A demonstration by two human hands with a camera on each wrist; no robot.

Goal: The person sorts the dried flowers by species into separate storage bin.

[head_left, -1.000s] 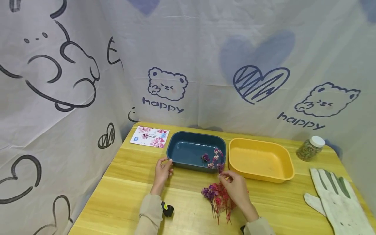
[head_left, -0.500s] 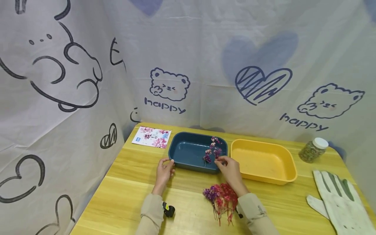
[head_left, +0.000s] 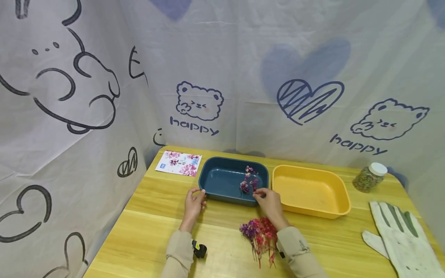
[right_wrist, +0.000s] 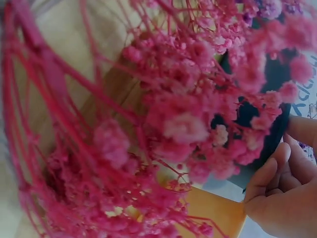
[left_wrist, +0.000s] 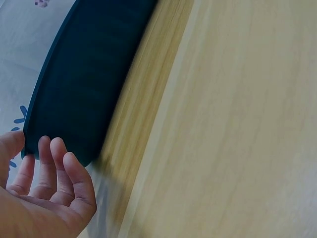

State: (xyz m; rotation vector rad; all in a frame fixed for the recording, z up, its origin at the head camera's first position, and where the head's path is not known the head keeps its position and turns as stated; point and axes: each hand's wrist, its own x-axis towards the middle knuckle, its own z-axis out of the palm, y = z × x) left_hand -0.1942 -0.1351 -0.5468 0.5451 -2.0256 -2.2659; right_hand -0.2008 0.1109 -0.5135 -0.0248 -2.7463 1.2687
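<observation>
My left hand [head_left: 194, 202] holds the dark blue tray [head_left: 217, 196] at its near left corner. In the left wrist view the thumb lies at the rim and the fingers [left_wrist: 62, 168] rest against the outer wall. Over the near right part of this tray, my right hand [head_left: 271, 202] pinches a small purple dried flower sprig [head_left: 255, 184]. Other purple and pale pink flowers [head_left: 245, 187] lie beside it in the tray. A bunch of pink, red and purple dried flowers [head_left: 259, 233] lies on the table below the right wrist; it fills much of the right wrist view.
A yellow tray [head_left: 313, 210] stands right of the blue one. Behind it to the right is a white-lidded jar [head_left: 370, 177]. White gloves [head_left: 399, 239] lie at the right, and a floral printed packet [head_left: 178, 163] at the back left. A printed cloth [head_left: 243, 127] hangs behind the table.
My right hand has moved forward from the tray's near right edge to over its inside, with the sprig between its fingers. The left hand stays at the corner.
</observation>
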